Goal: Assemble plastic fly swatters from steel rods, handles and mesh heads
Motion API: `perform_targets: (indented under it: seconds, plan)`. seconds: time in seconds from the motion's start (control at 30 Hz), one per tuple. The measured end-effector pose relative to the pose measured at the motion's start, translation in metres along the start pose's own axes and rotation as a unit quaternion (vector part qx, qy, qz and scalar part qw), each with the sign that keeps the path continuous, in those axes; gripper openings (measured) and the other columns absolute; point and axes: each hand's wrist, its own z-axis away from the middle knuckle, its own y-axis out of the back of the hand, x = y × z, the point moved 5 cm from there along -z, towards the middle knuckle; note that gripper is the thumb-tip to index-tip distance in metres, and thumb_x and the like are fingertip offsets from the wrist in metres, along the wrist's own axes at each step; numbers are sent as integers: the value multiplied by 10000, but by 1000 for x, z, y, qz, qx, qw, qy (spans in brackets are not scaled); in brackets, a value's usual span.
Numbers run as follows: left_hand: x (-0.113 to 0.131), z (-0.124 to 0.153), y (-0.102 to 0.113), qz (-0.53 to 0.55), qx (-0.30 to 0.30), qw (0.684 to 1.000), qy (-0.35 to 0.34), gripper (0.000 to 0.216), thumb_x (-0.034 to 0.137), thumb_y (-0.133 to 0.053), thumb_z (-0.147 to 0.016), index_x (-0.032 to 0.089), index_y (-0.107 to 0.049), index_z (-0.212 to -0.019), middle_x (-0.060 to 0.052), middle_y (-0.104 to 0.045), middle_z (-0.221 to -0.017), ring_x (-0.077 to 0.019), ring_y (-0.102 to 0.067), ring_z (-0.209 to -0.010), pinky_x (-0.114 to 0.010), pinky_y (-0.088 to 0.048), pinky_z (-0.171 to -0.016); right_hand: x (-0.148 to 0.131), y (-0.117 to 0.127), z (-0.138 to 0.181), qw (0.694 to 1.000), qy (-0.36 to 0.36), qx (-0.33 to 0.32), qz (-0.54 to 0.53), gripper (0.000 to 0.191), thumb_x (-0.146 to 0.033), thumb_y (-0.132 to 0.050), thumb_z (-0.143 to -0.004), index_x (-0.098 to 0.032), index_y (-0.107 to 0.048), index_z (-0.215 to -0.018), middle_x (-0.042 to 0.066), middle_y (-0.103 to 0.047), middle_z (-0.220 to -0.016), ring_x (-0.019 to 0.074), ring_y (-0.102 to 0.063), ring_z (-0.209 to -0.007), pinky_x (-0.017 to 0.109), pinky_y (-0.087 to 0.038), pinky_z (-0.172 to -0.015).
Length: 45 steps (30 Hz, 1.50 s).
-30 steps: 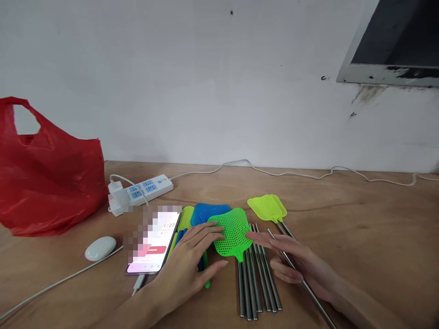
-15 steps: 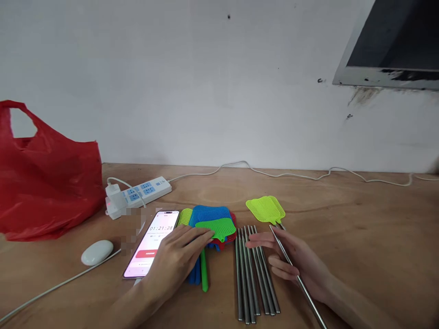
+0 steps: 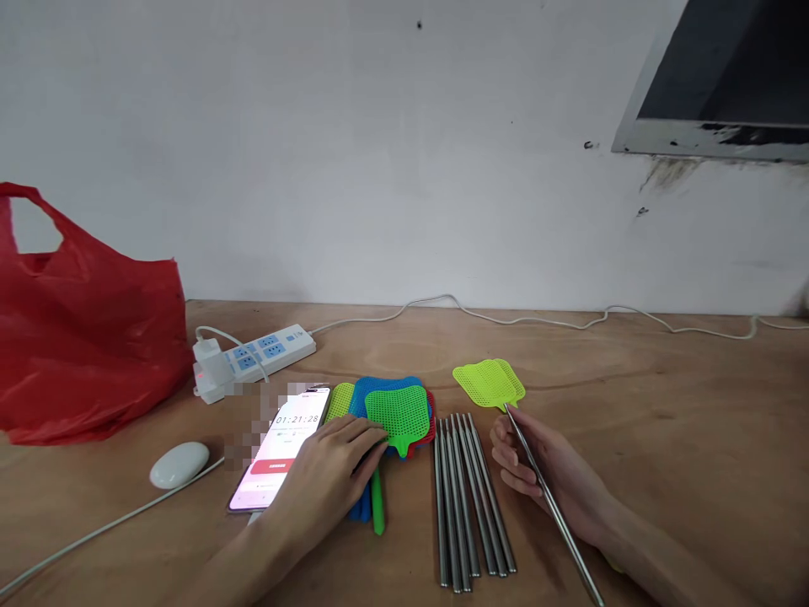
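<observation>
My left hand [image 3: 338,459] pinches the left edge of a green mesh fly swatter head [image 3: 399,415], which is tilted up to face me. Behind that head lies a pile of swatter heads, among them a blue one [image 3: 379,389] and a red one [image 3: 431,415]. Green and blue plastic handles [image 3: 377,506] show beneath my left wrist. A thin metal rod [image 3: 556,510] is held in my right hand [image 3: 543,472], its far tip near two yellow-green swatter heads [image 3: 490,384]. Several metal rods [image 3: 464,497] lie side by side between my hands.
A phone [image 3: 278,455] with a lit timer lies by my left hand. Farther left are a white power strip [image 3: 259,358], a white rounded object [image 3: 179,465] and a red plastic bag [image 3: 94,337]. A white cable [image 3: 518,320] runs along the wall.
My left hand has turned the green swatter head upward, so more of its mesh shows. The fingers of my right hand have drawn back from the loose rods and curled in around the held rod.
</observation>
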Motion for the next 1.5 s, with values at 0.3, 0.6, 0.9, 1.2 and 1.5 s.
perform_targets:
  seconds: [0.3, 0.6, 0.9, 1.2, 1.5]
  plan:
    - [0, -2, -1, 23, -21, 999, 26, 232, 228, -463, -1010, 195, -692, -993, -67, -715, -975, -275, -647, -908, -454, -531, -810, -8, 7, 2, 994, 75, 63, 55, 449, -592, -818, -670, -169, -668, -672, -76, -458, -489, 10, -210, -367, 161, -172, -354]
    - [8, -5, 13, 130, 15, 991, 9, 171, 224, -458, -1030, 209, -626, -1057, -67, -660, -1025, -242, -588, -975, -374, -489, -835, -5, 5, 1, 989, 132, 23, 56, 316, -486, -803, -769, -171, -774, -780, 51, -719, -867, 140, -634, -759, 230, -530, -705]
    - [29, 1, 3, 165, -61, 984, -28, 139, 258, -510, -1011, 212, -618, -936, -15, -658, -813, -195, -594, -750, -316, -456, -697, 4, -14, 8, 982, 121, -69, 125, 225, -409, -772, -830, -209, -798, -930, 74, -757, -1002, 163, -685, -853, 280, -537, -794]
    - [39, 1, 2, 183, -85, 979, -6, 113, 318, -552, -998, 222, -591, -953, -10, -642, -852, -192, -618, -775, -283, -471, -684, 7, -16, 11, 981, 148, -59, 110, 208, -386, -801, -810, -224, -733, -921, 72, -787, -1006, 168, -734, -798, 294, -564, -736]
    - [38, 4, 0, 187, -85, 979, 19, 104, 303, -525, -1003, 214, -528, -950, -18, -638, -890, -200, -623, -801, -290, -459, -685, 4, -12, 12, 980, 180, -44, 73, 188, -373, -744, -873, -218, -650, -926, 54, -773, -957, 148, -729, -763, 272, -562, -713]
